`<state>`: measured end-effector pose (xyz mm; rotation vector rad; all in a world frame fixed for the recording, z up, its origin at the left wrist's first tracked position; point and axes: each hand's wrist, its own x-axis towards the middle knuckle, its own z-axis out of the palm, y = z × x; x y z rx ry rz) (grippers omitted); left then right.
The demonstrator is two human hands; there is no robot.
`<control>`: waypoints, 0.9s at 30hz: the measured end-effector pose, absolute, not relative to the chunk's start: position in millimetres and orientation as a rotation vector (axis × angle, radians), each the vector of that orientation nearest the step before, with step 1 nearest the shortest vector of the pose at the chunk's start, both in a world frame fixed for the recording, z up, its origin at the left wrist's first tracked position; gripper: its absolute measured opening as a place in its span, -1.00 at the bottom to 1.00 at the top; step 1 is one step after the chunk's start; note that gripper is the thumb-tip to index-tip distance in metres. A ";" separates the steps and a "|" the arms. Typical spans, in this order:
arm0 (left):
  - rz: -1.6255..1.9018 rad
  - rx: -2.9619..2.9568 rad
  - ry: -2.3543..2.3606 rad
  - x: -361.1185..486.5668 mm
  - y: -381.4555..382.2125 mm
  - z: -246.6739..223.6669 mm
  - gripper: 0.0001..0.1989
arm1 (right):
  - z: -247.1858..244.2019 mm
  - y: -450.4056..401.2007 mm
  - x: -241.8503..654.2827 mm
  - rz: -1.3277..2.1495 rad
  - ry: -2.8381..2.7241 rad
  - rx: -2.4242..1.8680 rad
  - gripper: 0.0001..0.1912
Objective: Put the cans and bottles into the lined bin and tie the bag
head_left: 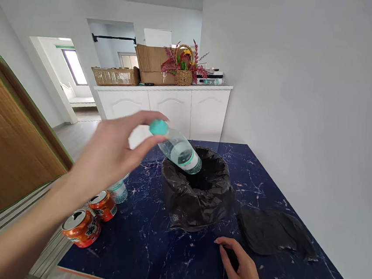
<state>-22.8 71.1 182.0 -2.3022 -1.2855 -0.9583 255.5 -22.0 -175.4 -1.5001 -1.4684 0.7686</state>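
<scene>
My left hand [120, 142] pinches a clear plastic bottle [181, 150] near its turquoise cap. The bottle is tilted, its base over the opening of a bin [196, 202] lined with a black plastic bag. A little liquid seems to show inside the bottle. My right hand [241, 267] rests at the table's near side, fingers curled with thumb and forefinger apart, holding nothing visible. Two opened orange cans [82, 230] stand at the table's left edge. Behind them is another clear bottle [119, 191], partly hidden by my left forearm.
A folded black plastic bag [277, 231] lies right of the bin on the dark blue marbled table [136, 248]. A white cabinet [169, 105] beyond carries cardboard boxes [116, 76] and a flower basket [183, 77]. A white wall [324, 104] borders the right side.
</scene>
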 end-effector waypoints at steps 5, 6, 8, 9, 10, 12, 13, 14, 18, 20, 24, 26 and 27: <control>-0.569 -2.621 -1.254 -0.9 106.6 145.8 -0.63 | -176.8 -21.1 257.0 0.772 -1.471 -1.465 -0.64; -0.495 -2.649 -1.251 2.1 112.6 141.5 -0.65 | -177.0 -20.9 257.3 0.779 -1.477 -1.459 -0.65; -0.359 -2.679 -1.267 6.8 121.6 136.1 -0.69 | -177.0 -20.5 257.5 0.791 -1.480 -1.457 -0.65; -0.296 -2.690 -1.278 8.7 125.0 134.7 -0.70 | -176.9 -20.5 257.4 0.791 -1.473 -1.461 -0.65; -0.241 -2.695 -1.286 10.2 128.1 133.6 -0.71 | -176.7 -20.6 257.3 0.786 -1.464 -1.467 -0.65; -0.163 -2.685 -1.287 12.3 134.6 131.6 -0.72 | -176.4 -20.9 257.3 0.773 -1.464 -1.469 -0.65; -0.143 -2.683 -1.274 12.8 138.4 130.1 -0.73 | -176.4 -21.0 257.6 0.769 -1.472 -1.470 -0.66; -0.138 -2.692 -1.253 13.1 142.6 128.2 -0.74 | -176.5 -21.0 257.9 0.771 -1.485 -1.469 -0.67; -0.169 -2.865 -1.139 13.5 159.2 118.6 -0.74 | -177.6 -20.5 259.1 0.803 -1.503 -1.459 -0.70; -0.183 -2.956 -1.130 13.6 162.9 116.7 -0.69 | -178.0 -20.0 259.2 0.797 -1.485 -1.463 -0.69; -0.437 -2.817 -1.257 5.5 158.4 125.7 -0.54 | -179.0 -18.9 260.0 0.799 -1.491 -1.485 -0.69; -0.572 -2.644 -1.347 -9.5 155.4 133.8 -0.52 | -179.4 -18.8 260.3 0.815 -1.501 -1.484 -0.69; -0.619 -2.555 -1.404 -21.0 155.3 137.4 -0.52 | -179.4 -19.0 260.0 0.816 -1.495 -1.483 -0.69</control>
